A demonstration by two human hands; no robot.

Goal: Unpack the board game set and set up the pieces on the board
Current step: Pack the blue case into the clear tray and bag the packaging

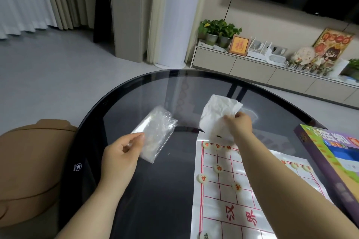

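The round dark glass table (116, 91) has its rim curving from lower left to upper centre, with bare glass left of centre. Above it the left hand (120, 155) pinches a clear crinkled plastic bag (155, 132). Right of centre, the right hand (238, 124) grips a crumpled white sheet (217, 110) above the white red-gridded board (223, 209), which carries cream round pieces (218, 168). A colourful game box (334, 161) lies at the right edge.

One table (136, 91), one board (211, 207), one box (330, 153), one clear bag (155, 132), one white paper (217, 110) — two hands, left hand (120, 153) and right hand (238, 122). Pieces (218, 168): at least seven — others blurred.
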